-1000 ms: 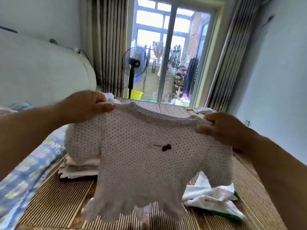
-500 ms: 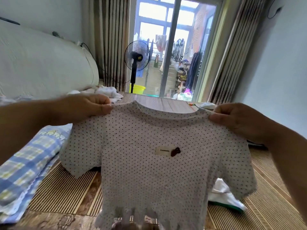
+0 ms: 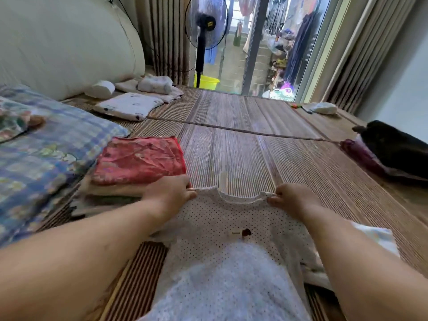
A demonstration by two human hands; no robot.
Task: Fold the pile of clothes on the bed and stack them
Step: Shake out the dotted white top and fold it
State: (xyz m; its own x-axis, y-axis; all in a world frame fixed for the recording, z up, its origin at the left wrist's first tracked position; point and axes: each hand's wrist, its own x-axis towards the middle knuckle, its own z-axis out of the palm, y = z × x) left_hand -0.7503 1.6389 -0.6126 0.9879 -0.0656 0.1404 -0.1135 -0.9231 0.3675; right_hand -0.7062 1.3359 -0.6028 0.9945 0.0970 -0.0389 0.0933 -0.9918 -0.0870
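Laying out the dotted top point(image 3: 222, 218) on the bed's woven mat point(image 3: 254, 154), toward its near edge, beside the folded stack point(image 3: 139, 159). Left hand point(image 3: 170, 193) and right hand point(image 3: 295, 199) pinch the shoulders, fingers point(image 3: 191, 194) closed on fabric. Tension both shoulders equally so the top lies flat before the sleeves fold in.

Both bare forearms reached forward from the lower corners, angling in toward centre. Left hand point(image 3: 170, 193) was palm-down with fingers curled, pinching the left shoulder edge of the dotted shirt point(image 3: 215, 218). Right hand point(image 3: 293, 199) mirrored it, knuckles up, pinching the right shoulder edge. Hands were level and apart, either side of the neckline. Wrists were roughly straight.
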